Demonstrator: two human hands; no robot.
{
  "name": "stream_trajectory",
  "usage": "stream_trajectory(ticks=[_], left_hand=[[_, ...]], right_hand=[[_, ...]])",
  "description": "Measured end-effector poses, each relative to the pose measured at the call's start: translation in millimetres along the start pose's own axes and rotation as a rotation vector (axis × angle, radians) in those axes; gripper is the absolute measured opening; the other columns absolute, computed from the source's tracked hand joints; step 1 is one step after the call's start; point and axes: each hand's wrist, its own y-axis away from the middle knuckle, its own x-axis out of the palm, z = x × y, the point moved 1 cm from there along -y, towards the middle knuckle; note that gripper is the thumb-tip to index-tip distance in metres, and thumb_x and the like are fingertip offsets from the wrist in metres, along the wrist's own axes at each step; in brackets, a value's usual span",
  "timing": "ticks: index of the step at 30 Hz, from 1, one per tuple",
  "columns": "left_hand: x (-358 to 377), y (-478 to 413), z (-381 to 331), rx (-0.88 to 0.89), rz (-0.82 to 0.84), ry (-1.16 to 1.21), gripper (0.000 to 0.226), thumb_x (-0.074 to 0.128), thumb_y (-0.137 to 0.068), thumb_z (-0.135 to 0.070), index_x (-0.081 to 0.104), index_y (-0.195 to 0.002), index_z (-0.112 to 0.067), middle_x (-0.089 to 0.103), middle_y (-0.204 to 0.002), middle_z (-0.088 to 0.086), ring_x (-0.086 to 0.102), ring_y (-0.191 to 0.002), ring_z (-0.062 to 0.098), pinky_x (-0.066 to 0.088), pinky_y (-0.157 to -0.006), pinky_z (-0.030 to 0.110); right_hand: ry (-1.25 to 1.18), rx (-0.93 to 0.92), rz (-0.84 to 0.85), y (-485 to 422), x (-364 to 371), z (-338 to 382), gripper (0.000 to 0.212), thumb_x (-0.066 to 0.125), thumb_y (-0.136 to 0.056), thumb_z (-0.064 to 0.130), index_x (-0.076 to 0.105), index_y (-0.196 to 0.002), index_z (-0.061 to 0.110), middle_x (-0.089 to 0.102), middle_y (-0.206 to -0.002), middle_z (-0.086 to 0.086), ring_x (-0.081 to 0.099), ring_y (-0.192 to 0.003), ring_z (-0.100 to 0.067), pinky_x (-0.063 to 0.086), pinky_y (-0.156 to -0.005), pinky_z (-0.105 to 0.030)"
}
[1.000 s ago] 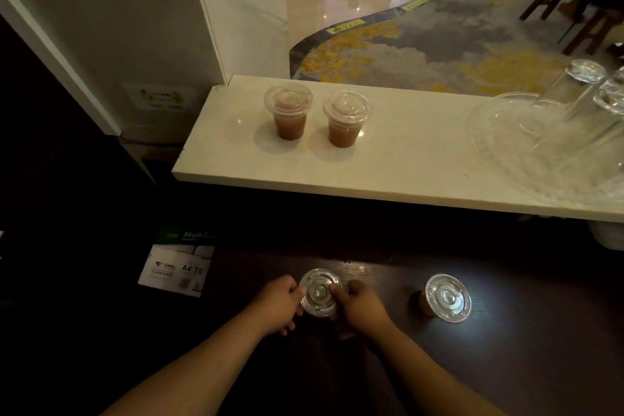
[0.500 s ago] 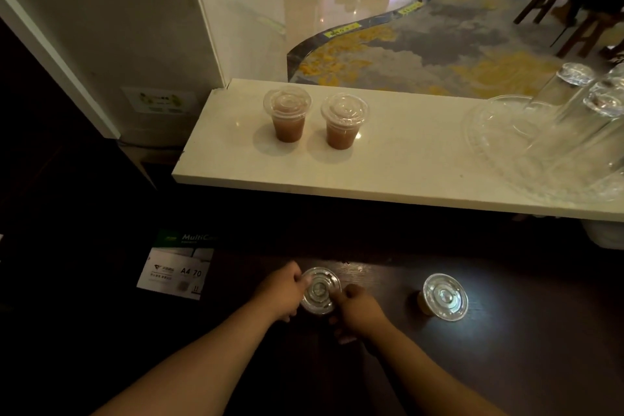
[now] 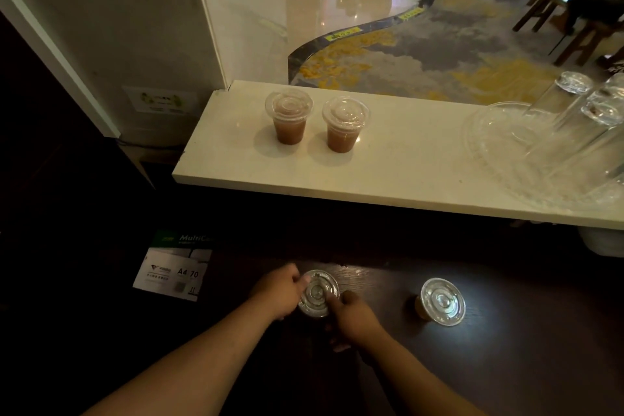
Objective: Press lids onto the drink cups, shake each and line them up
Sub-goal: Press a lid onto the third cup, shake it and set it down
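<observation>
Dark counter: both hands, left and right, grip the upright lidded cup.

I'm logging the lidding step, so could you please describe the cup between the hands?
The cup between the hands stands upright on the dark counter, seen from above, so mostly its clear ribbed plastic lid shows. The left hand touches the lid's left rim; the right hand presses its near-right edge. Its contents are hidden.
</observation>
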Motion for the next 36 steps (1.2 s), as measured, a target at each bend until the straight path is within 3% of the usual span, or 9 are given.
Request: stream_trajectory(ticks=[8,12,15,19,23,27,30,33,36], left_hand=[[15.4,10.6,15.3,-0.097,0.158,0.148,0.026,0.049,-0.108,-0.043,0.057,-0.110,-0.018,0.067,-0.085,0.001,0.057,-0.049,0.011,0.046,-0.041,0.022],[-2.3,4.3,3.0,-0.141,0.062,0.100,0.026,0.062,-0.096,-0.050,0.054,-0.099,-0.026,0.070,-0.086,0.001,0.066,-0.060,0.014,0.051,-0.047,0.026],[-8.3,-2.5,-6.1,-0.080,-0.022,0.054,0.029,0.059,-0.095,-0.060,0.053,-0.094,-0.031,0.070,-0.086,-0.001,0.069,-0.067,0.016,0.054,-0.051,0.027],[4.6,-1.5,4.5,-0.025,0.022,0.080,0.029,0.053,-0.102,-0.054,0.054,-0.088,-0.028,0.066,-0.077,0.000,0.062,-0.059,0.017,0.051,-0.049,0.026],[13.7,6.7,14.0,-0.082,0.089,0.116,0.027,0.050,-0.105,-0.050,0.056,-0.099,-0.025,0.070,-0.088,0.000,0.062,-0.060,0.013,0.052,-0.050,0.026],[4.3,12.2,-3.9,-0.018,-0.090,-0.007,0.046,0.067,-0.094,-0.045,0.052,-0.135,-0.029,0.059,-0.134,0.000,0.066,-0.107,0.023,0.055,-0.075,0.033],[12.1,16.2,-26.7,0.233,-0.143,-0.284,0.086,0.065,-0.088,-0.055,0.026,-0.161,-0.033,0.022,-0.173,-0.001,0.031,-0.153,0.029,0.040,-0.117,0.043],[32.7,16.3,-44.0,0.295,-0.030,-0.510,0.099,0.054,-0.090,-0.069,0.005,-0.167,-0.031,-0.005,-0.178,0.004,0.006,-0.161,0.034,0.014,-0.130,0.053],[45.5,10.5,-44.8,0.226,-0.009,-0.614,0.097,0.046,-0.094,-0.071,-0.005,-0.166,-0.032,-0.016,-0.176,0.010,0.001,-0.160,0.042,0.011,-0.129,0.059]], right_hand=[[0.027,-0.065,-0.049,-16.0,-9.5,28.4,0.039,0.057,-0.102,0.041,0.053,-0.121,0.008,0.067,-0.086,-0.007,0.061,-0.049,-0.017,0.055,-0.044,-0.031],[0.025,-0.028,-0.064,-10.9,-10.5,22.4,0.048,0.054,-0.101,0.050,0.050,-0.126,0.009,0.071,-0.103,-0.013,0.067,-0.055,-0.020,0.057,-0.045,-0.030],[0.034,0.014,-0.015,-4.8,-8.2,9.6,0.046,0.053,-0.101,0.049,0.052,-0.125,0.009,0.073,-0.095,-0.011,0.068,-0.057,-0.020,0.059,-0.047,-0.031],[0.081,-0.030,-0.014,-7.9,-8.7,9.0,0.038,0.051,-0.103,0.047,0.058,-0.120,0.013,0.071,-0.081,-0.007,0.065,-0.052,-0.016,0.059,-0.050,-0.032],[0.084,-0.052,-0.063,-19.4,-12.2,26.3,0.041,0.056,-0.102,0.044,0.052,-0.129,0.013,0.069,-0.091,-0.005,0.063,-0.050,-0.016,0.054,-0.039,-0.027],[-0.076,-0.006,-0.059,-22.9,-10.6,17.7,0.051,0.061,-0.098,0.048,0.060,-0.125,0.005,0.075,-0.099,-0.013,0.071,-0.067,-0.021,0.066,-0.064,-0.041],[-0.307,0.118,0.001,-22.0,-9.5,2.0,0.059,0.052,-0.099,0.057,0.074,-0.118,0.005,0.078,-0.111,-0.018,0.074,-0.099,-0.029,0.058,-0.097,-0.044],[-0.717,0.241,0.069,-14.7,-3.4,-1.3,0.060,0.038,-0.107,0.049,0.070,-0.120,-0.001,0.076,-0.113,-0.027,0.074,-0.098,-0.037,0.059,-0.083,-0.040],[-0.855,0.265,0.110,-12.0,-2.1,-0.1,0.055,0.032,-0.109,0.042,0.067,-0.121,0.002,0.079,-0.106,-0.022,0.077,-0.095,-0.033,0.061,-0.069,-0.037]])
